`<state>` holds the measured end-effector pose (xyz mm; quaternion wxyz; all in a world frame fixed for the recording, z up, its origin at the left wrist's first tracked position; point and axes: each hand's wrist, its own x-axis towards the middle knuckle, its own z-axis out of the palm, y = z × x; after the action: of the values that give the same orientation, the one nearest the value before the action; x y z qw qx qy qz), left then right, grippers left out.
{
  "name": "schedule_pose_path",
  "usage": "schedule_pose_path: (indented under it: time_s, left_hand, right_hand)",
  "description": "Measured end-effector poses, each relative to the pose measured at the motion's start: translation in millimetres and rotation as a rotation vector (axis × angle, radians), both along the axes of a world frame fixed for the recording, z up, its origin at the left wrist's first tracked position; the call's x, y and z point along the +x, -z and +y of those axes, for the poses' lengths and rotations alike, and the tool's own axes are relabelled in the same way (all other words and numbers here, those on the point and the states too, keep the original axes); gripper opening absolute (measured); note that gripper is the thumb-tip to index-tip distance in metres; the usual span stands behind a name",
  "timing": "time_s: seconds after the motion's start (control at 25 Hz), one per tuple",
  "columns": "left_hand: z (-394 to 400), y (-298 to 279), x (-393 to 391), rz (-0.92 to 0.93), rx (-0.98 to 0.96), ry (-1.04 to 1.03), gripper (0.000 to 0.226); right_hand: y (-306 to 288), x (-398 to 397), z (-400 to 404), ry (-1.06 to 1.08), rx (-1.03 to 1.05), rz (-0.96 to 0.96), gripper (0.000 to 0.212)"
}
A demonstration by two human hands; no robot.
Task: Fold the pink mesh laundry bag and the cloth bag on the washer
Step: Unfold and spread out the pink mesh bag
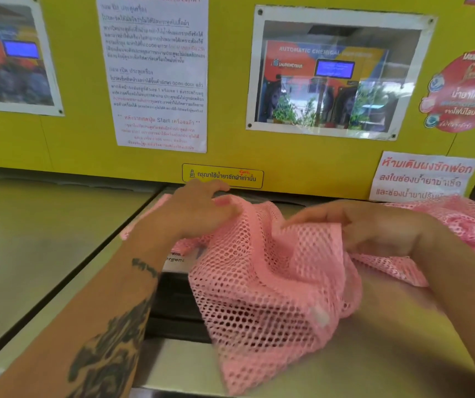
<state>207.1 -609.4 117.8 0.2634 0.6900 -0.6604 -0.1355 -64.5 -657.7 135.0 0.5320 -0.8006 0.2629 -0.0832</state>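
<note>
the pink mesh laundry bag (273,271) lies rumpled on the flat top of the washer (388,340), spread from the middle of the view out to the right edge, with one corner hanging toward the near edge of the machine. part of it covers a dark recessed panel (173,305) set in the washer's top, where a label (177,258) with printed letters peeks out just beside the mesh.

the left hand (199,209) rests on the far left part of the bag, near the back of the washer; its fingers are curled together and pressed onto a raised fold of mesh, the thumb side tucked against the fabric. the forearm carries dark tattoos. the right hand (374,228) lies across the upper middle of the bag, fingers held close together and pointing left, flat along the top of a fold; whether it pinches the mesh underneath i cannot tell. the two hands are near each other, with a ridge of mesh between them.

more pink mesh is bunched behind the right wrist at the far right. the cloth bag cannot be made out.

behind the washer stands a yellow wall (72,139) with a white printed notice (156,73), a framed photo of a machine (334,73), a small yellow sticker (223,176) and a white sign with red letters (422,176).
</note>
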Motion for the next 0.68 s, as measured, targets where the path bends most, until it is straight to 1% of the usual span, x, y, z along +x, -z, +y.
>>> schedule_pose_path:
  time_s: [0.04,0.08,0.12,0.16,0.2,0.24,0.28,0.32,0.36,0.44,0.52,0.56,0.6,0.68]
  left_hand:
    - [-2,2,-4,0.026,0.045,0.002,0.071]
    - [-3,5,-8,0.023,0.094,0.010,0.077]
    - [-5,9,-10,-0.043,0.137,0.022,0.075]
    - [-8,14,-9,-0.137,0.170,0.039,0.067]
    - [-10,18,-9,-0.197,0.180,0.065,0.055]
    - [-11,20,-8,-0.211,0.167,0.084,0.041]
    - [-12,21,-7,-0.182,0.139,0.104,0.033]
    - [-12,21,-7,-0.139,0.105,0.114,0.028]
    - [-12,20,-7,-0.103,0.052,0.118,0.026]
    - [-9,16,-12,-0.025,-0.084,0.144,0.021]
    - [-8,15,-17,0.039,-0.158,0.178,0.017]
    - [-10,18,-15,0.008,-0.146,0.163,0.018]
    - [-11,19,-12,-0.071,-0.114,0.124,0.020]
    - [-12,16,-1,-0.275,-0.044,-0.011,0.026]
  right_hand:
    - [-3,-3,0,-0.117,0.143,-0.050,0.061]
    - [-5,-4,0,-0.138,0.235,-0.112,0.065]
    - [-3,-2,-3,-0.048,0.235,-0.165,0.062]
    - [2,1,-7,0.145,0.117,-0.175,0.052]
    - [9,5,-10,0.375,-0.131,-0.107,0.041]
    - [17,11,-9,0.545,-0.415,0.056,0.034]
    - [25,17,-9,0.607,-0.596,0.208,0.031]
    - [32,23,-7,0.584,-0.655,0.286,0.032]
    - [38,27,-6,0.526,-0.625,0.291,0.031]
    - [38,38,4,0.411,-0.503,0.168,0.026]
    - [35,49,13,0.401,-0.444,0.040,0.028]
    - [36,53,13,0.462,-0.440,-0.012,0.027]
    - [36,55,10,0.561,-0.475,-0.060,0.027]
    - [32,52,3,0.783,-0.638,-0.112,0.028]
